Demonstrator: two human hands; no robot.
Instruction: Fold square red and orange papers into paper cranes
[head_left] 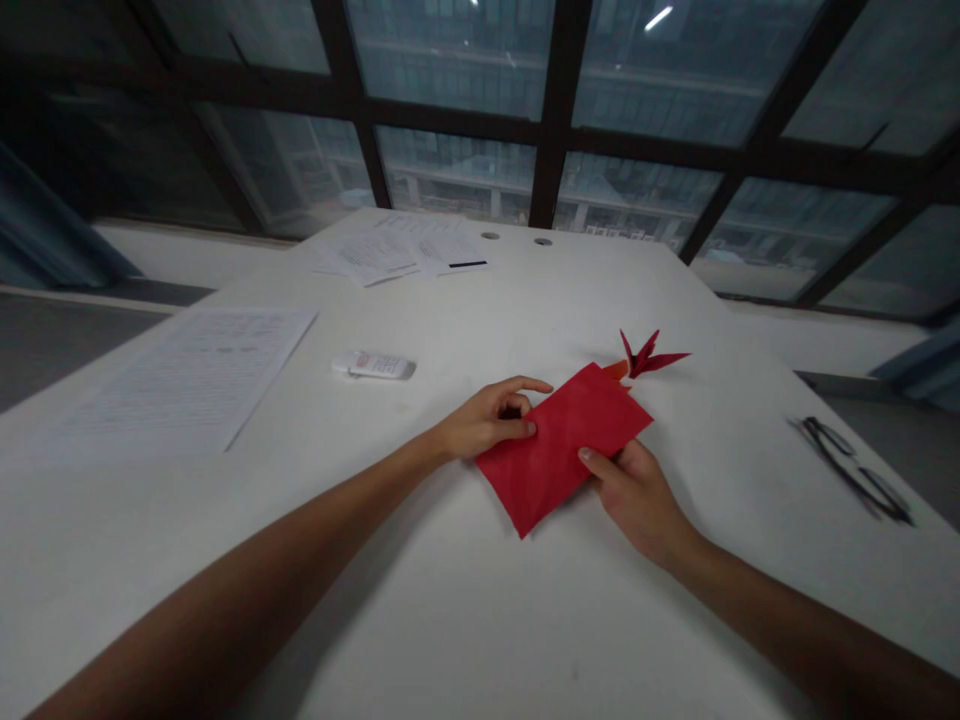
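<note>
Both hands hold a folded sheet of red paper [559, 440], tilted a little above the white table [442, 620]. My left hand [499, 415] pinches its left edge, thumb on top and index finger stretched out along the upper side. At the lower right edge my right hand [634, 490] grips it, thumb on top and the other fingers underneath. Just beyond the sheet stands a dark red folded paper crane [645, 358]. A small orange piece [616, 371] shows between the crane and the sheet, partly hidden.
A white glue bottle [373, 365] lies to the left. Printed sheets [180, 370] are at the far left, with more papers [390, 250] at the back and a thin black strip [468, 264] on them. Eyeglasses [855, 470] rest near the right edge. Windows [465, 170] stand behind the table.
</note>
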